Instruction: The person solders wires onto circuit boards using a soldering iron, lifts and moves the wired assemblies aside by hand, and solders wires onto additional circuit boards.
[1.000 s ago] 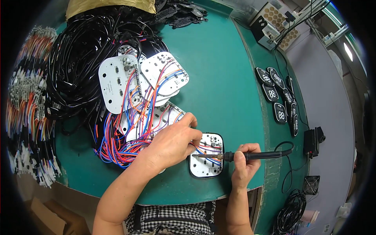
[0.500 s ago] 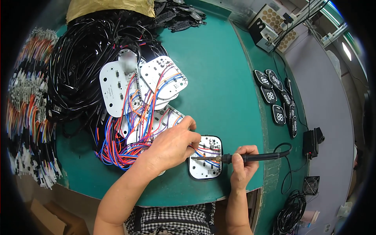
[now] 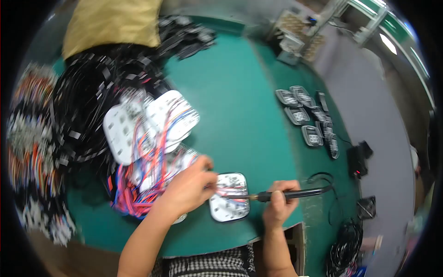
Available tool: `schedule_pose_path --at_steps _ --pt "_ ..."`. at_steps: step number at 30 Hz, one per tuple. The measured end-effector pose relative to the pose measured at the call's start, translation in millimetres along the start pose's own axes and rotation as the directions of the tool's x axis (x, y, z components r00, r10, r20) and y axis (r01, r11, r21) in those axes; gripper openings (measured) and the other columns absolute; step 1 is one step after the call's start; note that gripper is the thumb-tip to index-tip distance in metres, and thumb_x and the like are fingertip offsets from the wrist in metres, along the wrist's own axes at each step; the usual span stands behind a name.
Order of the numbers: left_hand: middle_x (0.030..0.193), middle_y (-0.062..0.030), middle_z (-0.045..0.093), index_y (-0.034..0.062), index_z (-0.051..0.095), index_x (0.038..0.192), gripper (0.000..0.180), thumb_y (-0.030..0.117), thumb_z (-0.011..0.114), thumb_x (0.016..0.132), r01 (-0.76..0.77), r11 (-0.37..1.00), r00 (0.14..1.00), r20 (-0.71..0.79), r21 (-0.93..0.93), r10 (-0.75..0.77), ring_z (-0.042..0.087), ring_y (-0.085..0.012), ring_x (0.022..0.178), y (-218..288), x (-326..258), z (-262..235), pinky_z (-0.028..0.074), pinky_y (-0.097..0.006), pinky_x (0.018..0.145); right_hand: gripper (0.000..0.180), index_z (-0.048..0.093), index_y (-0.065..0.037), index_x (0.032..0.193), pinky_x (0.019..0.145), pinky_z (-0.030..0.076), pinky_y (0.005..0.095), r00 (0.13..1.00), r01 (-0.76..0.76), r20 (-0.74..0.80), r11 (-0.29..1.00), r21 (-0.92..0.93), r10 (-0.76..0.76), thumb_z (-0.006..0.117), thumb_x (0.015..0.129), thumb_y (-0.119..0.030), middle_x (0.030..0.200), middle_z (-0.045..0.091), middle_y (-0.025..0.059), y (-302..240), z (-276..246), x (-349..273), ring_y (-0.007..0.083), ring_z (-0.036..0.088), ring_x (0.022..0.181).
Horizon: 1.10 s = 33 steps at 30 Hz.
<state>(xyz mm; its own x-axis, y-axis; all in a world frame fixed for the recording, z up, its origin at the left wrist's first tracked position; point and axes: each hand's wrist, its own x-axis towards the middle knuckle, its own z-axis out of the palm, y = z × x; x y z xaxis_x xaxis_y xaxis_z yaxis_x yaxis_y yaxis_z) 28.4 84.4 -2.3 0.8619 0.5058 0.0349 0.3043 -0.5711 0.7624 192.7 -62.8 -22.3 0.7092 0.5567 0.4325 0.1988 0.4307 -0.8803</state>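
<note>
My right hand (image 3: 280,203) grips the black handle of a soldering iron (image 3: 295,194), its metal tip pointing left over a white circuit board (image 3: 229,213). That rounded square board lies on the green table, with red, blue and purple wires (image 3: 233,190) across it. At the board's left edge my left hand (image 3: 196,182) is closed in a pinch on the wires; its fingertips are blurred. Beyond and left of this hand are stacked white circuit boards (image 3: 127,138) with a bundle of coloured wires (image 3: 127,196) hanging from them.
A pile of black cables (image 3: 80,111) lies at the left, beside wire ends with white connectors (image 3: 30,138). A yellow bag (image 3: 110,27) stands behind. Several black display panels (image 3: 312,136) lie on the right side strip, with a black box (image 3: 357,164) and a coiled cable (image 3: 346,247) nearer.
The view has shifted and blurred, so the table's contents sit differently in it. Both hands keep their holds, with the iron's tip still over the board.
</note>
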Motion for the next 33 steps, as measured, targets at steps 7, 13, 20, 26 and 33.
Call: schedule_pose_path --at_steps 7,13,20,26,33 --pt "0.106 -0.0122 0.05 0.0047 0.066 0.077 0.013 0.004 0.072 0.066 -0.004 0.999 1.0 -0.002 -0.038 0.004 0.059 -0.0269 0.084 -7 -5 5 0.049 -0.034 0.073 0.027 0.053 0.0 0.106 0.051 0.038 0.0205 0.951 0.226 -0.151 0.94 -0.256 -0.269 0.062 0.085 -0.015 0.072 0.053 0.0037 4 -20 24 0.0077 0.047 0.057" --pt "0.105 -0.0121 0.05 0.0064 0.066 0.075 0.013 0.006 0.073 0.064 0.034 0.998 0.999 0.008 -0.047 -0.034 0.059 -0.0281 0.083 -3 -6 3 0.049 -0.035 0.071 0.012 0.058 -0.004 0.098 0.052 0.046 0.0276 0.933 0.086 -0.242 0.817 -0.57 -0.268 0.057 0.087 -0.011 0.065 0.061 0.0074 20 -91 104 0.016 0.06 0.057" --pt "0.104 -0.0113 0.05 0.0102 0.068 0.077 0.016 0.011 0.075 0.063 -0.045 0.999 0.999 -0.007 0.009 0.045 0.058 -0.028 0.087 -15 -3 4 0.049 -0.034 0.072 0.017 0.054 -0.019 0.094 0.053 0.046 0.0438 0.969 0.182 0.18 -0.008 -0.983 -0.171 0.056 0.081 -0.01 0.068 0.061 0.0128 73 -171 171 0.0361 0.061 0.065" --pt "0.105 -0.0103 0.049 0.0106 0.07 0.078 0.016 0.01 0.077 0.064 0.043 0.999 0.999 0.027 -0.017 -0.043 0.057 -0.0249 0.09 -6 -6 3 0.049 -0.032 0.076 0.074 0.042 -0.009 0.102 0.077 0.045 0.0453 0.933 0.194 0.238 0.179 -0.965 0.27 0.082 0.052 -0.046 0.098 0.055 0.0219 71 -179 199 0.0405 0.054 0.092" --pt "0.107 -0.0103 0.049 0.012 0.07 0.078 0.015 0.011 0.076 0.065 0.04 0.999 0.997 0.058 0.035 -0.042 0.058 -0.0248 0.091 -5 -5 1 0.05 -0.033 0.077 0.062 0.042 -0.008 0.101 0.074 0.046 0.0458 0.875 0.338 0.395 0.231 -0.912 0.279 0.075 0.066 -0.048 0.091 0.058 0.019 65 -195 207 0.0391 0.056 0.088"
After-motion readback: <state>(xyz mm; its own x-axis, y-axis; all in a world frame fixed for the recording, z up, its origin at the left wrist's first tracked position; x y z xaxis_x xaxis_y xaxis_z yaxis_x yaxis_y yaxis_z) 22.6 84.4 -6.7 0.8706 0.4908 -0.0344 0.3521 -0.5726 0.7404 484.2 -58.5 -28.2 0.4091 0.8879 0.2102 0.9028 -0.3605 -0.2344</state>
